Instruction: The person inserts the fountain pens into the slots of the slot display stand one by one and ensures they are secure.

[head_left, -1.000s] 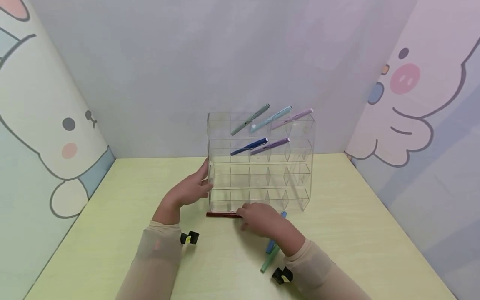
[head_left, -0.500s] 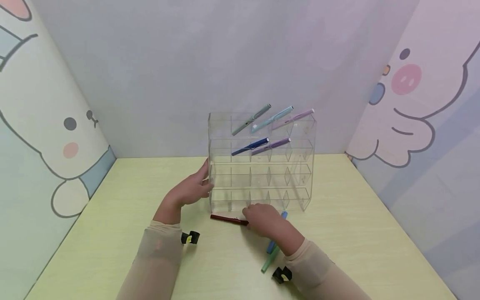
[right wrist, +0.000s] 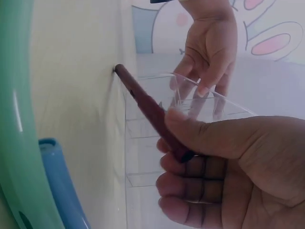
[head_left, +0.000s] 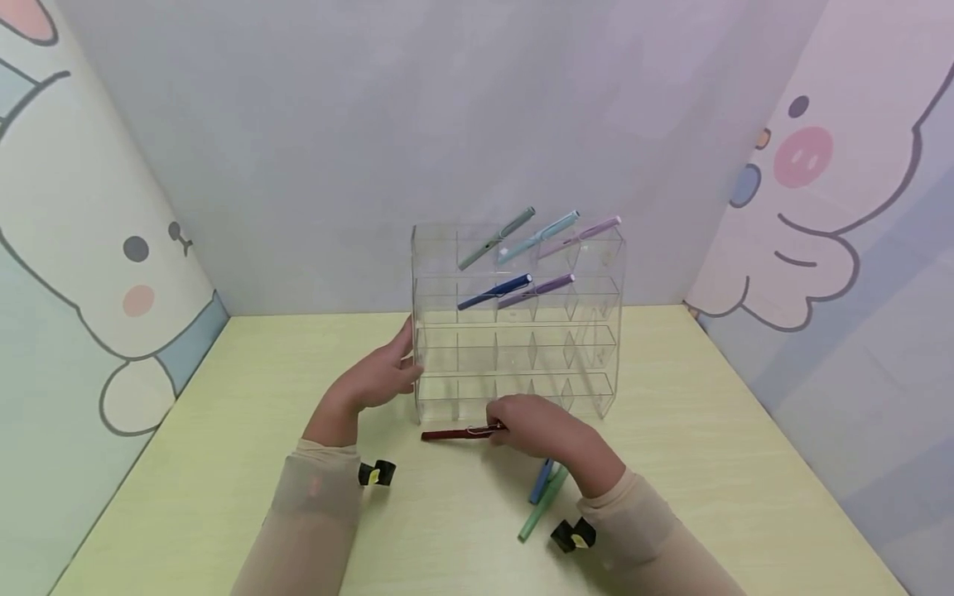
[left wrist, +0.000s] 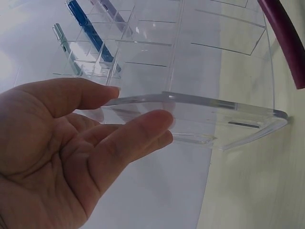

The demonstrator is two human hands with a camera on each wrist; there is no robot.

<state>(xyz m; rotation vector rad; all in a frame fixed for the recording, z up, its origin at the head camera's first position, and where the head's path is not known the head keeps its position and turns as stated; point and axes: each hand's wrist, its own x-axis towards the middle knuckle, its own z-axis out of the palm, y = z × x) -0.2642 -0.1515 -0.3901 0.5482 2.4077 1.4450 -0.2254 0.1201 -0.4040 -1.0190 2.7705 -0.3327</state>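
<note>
Red pen (right wrist: 151,112) in right hand (head_left: 544,426)

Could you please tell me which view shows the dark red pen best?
The right wrist view: the dark red pen is close up, both ends visible. Head view: small, partly behind the right hand. Left wrist view: only one end.

From the head, one camera looks forward and down, while both close wrist views share rack (left wrist: 200,101) and pen (right wrist: 150,109).
</note>
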